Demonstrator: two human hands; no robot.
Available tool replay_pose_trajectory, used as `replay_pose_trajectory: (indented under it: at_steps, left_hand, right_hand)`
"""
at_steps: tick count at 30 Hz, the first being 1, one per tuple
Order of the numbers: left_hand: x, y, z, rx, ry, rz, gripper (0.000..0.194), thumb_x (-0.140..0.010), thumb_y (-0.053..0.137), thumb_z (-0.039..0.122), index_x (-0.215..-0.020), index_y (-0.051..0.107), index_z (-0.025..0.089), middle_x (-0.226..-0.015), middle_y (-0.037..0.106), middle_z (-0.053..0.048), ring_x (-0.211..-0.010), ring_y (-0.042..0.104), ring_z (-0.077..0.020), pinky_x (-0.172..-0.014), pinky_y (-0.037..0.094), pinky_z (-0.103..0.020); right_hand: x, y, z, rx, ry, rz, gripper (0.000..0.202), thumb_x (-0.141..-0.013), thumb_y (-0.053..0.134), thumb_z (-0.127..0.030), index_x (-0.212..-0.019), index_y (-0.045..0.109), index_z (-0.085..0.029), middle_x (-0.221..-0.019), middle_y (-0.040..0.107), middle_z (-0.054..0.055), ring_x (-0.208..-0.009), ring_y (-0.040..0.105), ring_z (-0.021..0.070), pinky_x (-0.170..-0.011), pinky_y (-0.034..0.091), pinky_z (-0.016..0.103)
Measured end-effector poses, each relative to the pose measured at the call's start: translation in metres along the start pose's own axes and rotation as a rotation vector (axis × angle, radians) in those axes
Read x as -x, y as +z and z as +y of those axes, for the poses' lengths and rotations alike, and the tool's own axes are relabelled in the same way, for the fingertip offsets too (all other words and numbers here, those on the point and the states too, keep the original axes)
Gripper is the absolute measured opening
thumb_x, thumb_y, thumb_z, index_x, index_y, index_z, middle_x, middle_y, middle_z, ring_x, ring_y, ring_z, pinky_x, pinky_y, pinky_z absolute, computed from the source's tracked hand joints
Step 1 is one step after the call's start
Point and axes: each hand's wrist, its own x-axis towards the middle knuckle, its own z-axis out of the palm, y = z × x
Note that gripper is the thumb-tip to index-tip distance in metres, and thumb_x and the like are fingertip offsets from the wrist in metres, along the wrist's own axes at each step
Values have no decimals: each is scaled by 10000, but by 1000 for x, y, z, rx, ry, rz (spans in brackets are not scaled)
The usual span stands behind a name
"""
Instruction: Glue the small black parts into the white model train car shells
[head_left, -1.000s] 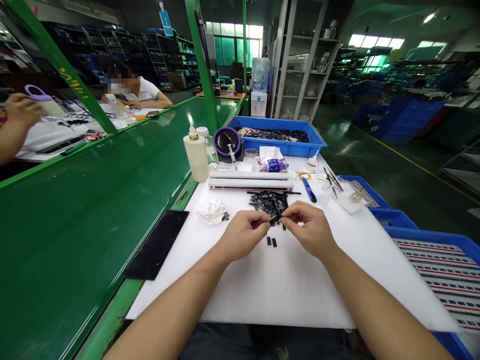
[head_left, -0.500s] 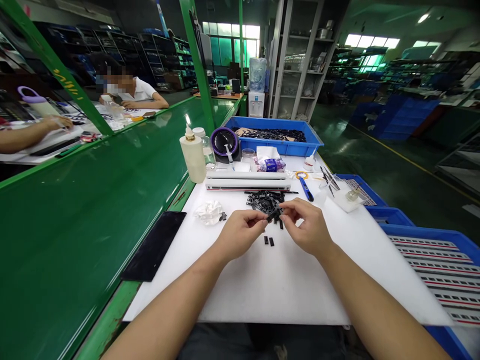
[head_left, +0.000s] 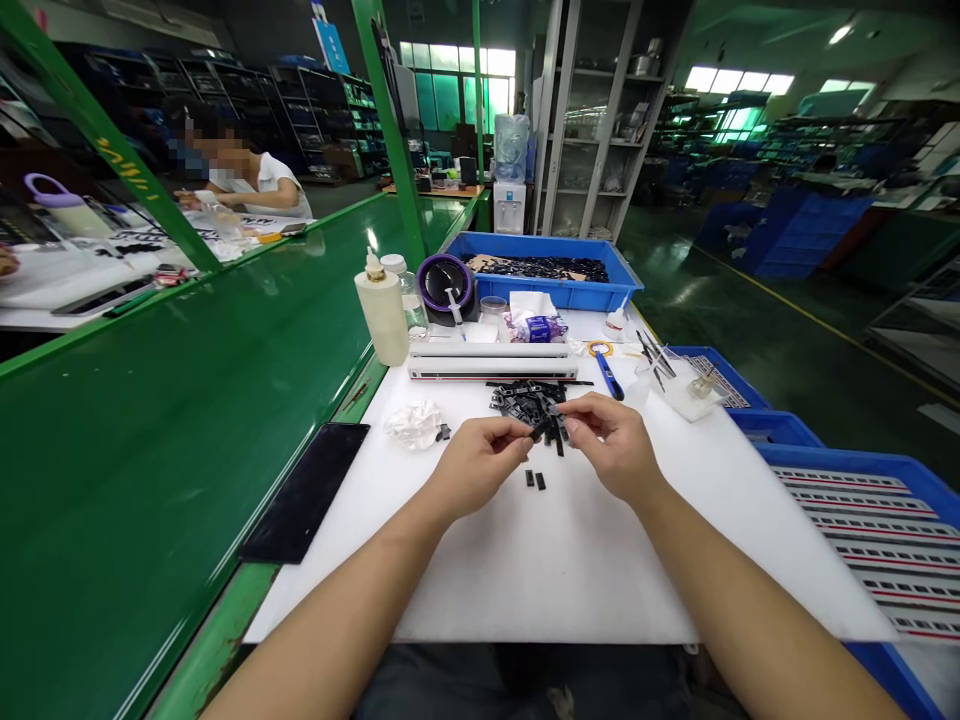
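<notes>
My left hand (head_left: 480, 460) pinches a small black plastic piece (head_left: 539, 430) between thumb and forefinger, over the near side of a pile of black plastic parts (head_left: 517, 400). Facing it, my right hand (head_left: 613, 445) has thumb and forefinger brought together at the pile's right edge. Whatever lies between those fingertips is too small to make out against the grey and black parts behind. Two small black rectangular pieces (head_left: 535, 480) lie side by side on the white board (head_left: 555, 570), just in front of the hands.
Behind the pile lie long white strips (head_left: 491, 362). A blue utility knife (head_left: 609, 375) is to their right, crumpled tissue (head_left: 415, 425) to the left. Blue bins hold striped panels (head_left: 847, 525) at right. A cream bottle (head_left: 382, 315) stands near the green ledge; a co-worker (head_left: 259, 185) sits beyond.
My right thumb and forefinger have drawn closer together, and the black piece in my left hand is tilted more. At far left, another person's arm has pulled back almost out of view.
</notes>
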Motion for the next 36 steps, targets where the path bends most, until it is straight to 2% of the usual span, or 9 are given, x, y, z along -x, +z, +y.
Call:
replay_pose_trajectory:
  at_steps: [3,5,12,24,27,30,32,34,36]
  left_hand:
    - [0,1,0,-34,16,2,215,-850,575,342,-860,708,173,-738,658,-14,-699,547,-158,-637,402,-266]
    - [1,1,1,-58,42,4,196,-858,572,316,-848,707,175,-734,652,-11,-690,539,-154,-629,399,-263]
    - [4,-1,1,-120,349,-22,170,-912,555,239,-918,717,188,-775,641,-31,-732,560,-152,-706,427,-273]
    - [2,3,-7,-168,541,4,184,-931,545,217,-920,723,170,-738,598,-48,-712,549,-155,-681,436,-287]
    - [2,3,-5,-136,473,42,172,-916,569,243,-902,729,182,-740,612,-47,-714,555,-160,-698,441,-296]
    - [-1,3,-3,-53,271,43,166,-881,614,289,-834,732,182,-733,637,-39,-714,558,-163,-711,439,-300]
    - [-3,3,-4,93,113,-15,177,-848,643,319,-807,734,173,-720,645,-32,-710,561,-163,-696,439,-296]
    - [-5,4,-6,264,-16,-75,184,-810,668,332,-807,738,161,-703,645,-27,-707,563,-162,-689,441,-293]
    - [-7,5,-9,370,-96,-113,182,-781,684,323,-799,742,151,-684,641,-23,-699,557,-158,-699,440,-297]
  right_hand:
    - [0,7,-4,-190,230,-58,170,-810,679,-343,-853,720,-184,-650,602,-5,-565,546,123,-552,478,274]
    - [-1,10,-5,-272,310,-67,189,-774,715,-366,-778,708,-177,-570,563,-20,-532,514,116,-532,452,264]
    - [-4,9,3,-800,614,-248,257,-658,782,-360,-699,600,-184,-578,504,-31,-497,413,87,-473,332,229]
    - [-4,12,4,-964,810,-408,238,-638,731,-301,-661,525,-185,-549,385,-55,-474,291,70,-442,218,199]
    - [0,13,-3,-805,666,-310,231,-701,694,-352,-678,522,-199,-543,381,-52,-473,311,87,-447,255,221]
    - [11,15,-13,-292,207,-30,144,-813,629,-308,-719,584,-208,-591,485,-11,-539,428,130,-510,356,274]
    - [19,18,-17,87,-142,83,87,-851,593,-208,-768,620,-212,-670,563,21,-611,492,152,-569,399,298]
    - [24,23,-18,327,-372,102,119,-859,558,-132,-807,622,-217,-710,590,37,-642,517,163,-585,414,305]
    - [25,26,-16,454,-457,71,150,-865,529,-104,-815,614,-218,-701,590,42,-639,528,169,-574,415,305]
